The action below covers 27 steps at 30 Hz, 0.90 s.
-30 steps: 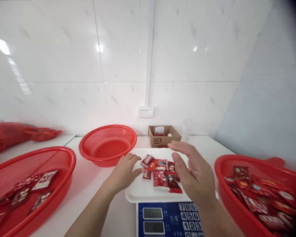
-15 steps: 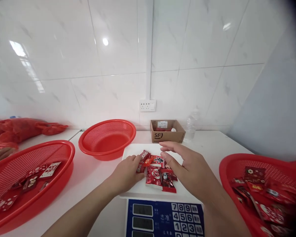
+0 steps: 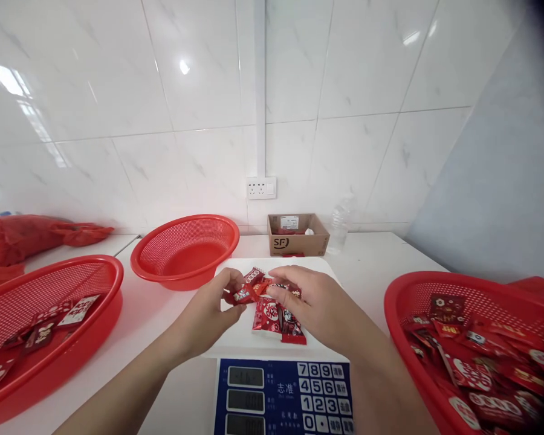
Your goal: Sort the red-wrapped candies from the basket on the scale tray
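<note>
Red foil: small glossy packets, flat with crimped ends, lie in a loose heap on the pan, and we have both hands on them.
Left hand: fingers curled, thumb and fingertips pinching the packets at the heap's left edge.
Right hand: cupped over the heap's right side, thumb pressed onto one packet, fingers closed around the top ones.
Pan: smooth white plastic, rectangular with rounded corners, seated on the scale.
Scale: blue front panel with three grey displays and a white keypad, just below our wrists.
Middle basket: round red plastic mesh, beyond our left wrist.
Left basket: same red mesh, wide and shallow, with a few flat wrappers inside.
Right basket: red mesh again, heaped with many more shiny wrappers.
Box: small, open, brown cardboard, set against the glossy tiled wall, with a clear plastic bottle just beside it.
</note>
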Each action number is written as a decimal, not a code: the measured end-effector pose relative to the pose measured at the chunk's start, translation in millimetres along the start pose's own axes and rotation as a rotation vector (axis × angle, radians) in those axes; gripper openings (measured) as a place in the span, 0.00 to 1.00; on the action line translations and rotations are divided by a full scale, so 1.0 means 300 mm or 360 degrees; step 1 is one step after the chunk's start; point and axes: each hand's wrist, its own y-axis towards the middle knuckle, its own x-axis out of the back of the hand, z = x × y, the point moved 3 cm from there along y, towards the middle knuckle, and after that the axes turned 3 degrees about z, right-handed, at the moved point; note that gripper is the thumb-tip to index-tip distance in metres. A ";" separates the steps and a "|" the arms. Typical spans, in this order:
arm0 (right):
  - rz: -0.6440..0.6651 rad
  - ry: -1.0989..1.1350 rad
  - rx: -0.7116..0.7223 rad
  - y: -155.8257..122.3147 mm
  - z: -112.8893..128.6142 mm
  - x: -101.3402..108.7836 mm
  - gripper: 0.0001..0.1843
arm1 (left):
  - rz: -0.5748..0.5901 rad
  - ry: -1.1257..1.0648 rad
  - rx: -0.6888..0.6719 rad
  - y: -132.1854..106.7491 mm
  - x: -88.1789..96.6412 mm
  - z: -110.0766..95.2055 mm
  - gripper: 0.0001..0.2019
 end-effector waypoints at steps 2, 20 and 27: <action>0.0109 0.0042 0.0034 0.000 0.010 -0.012 0.11 | -0.0018 -0.0126 -0.0034 -0.007 -0.008 -0.038 0.05; 0.0070 0.0326 0.0107 -0.007 0.029 -0.009 0.06 | 0.0036 -0.0287 -0.0170 -0.012 -0.012 -0.068 0.10; -0.0024 0.0475 0.0170 -0.010 0.040 -0.013 0.07 | -0.0050 -0.0078 -0.0396 -0.039 -0.013 -0.092 0.09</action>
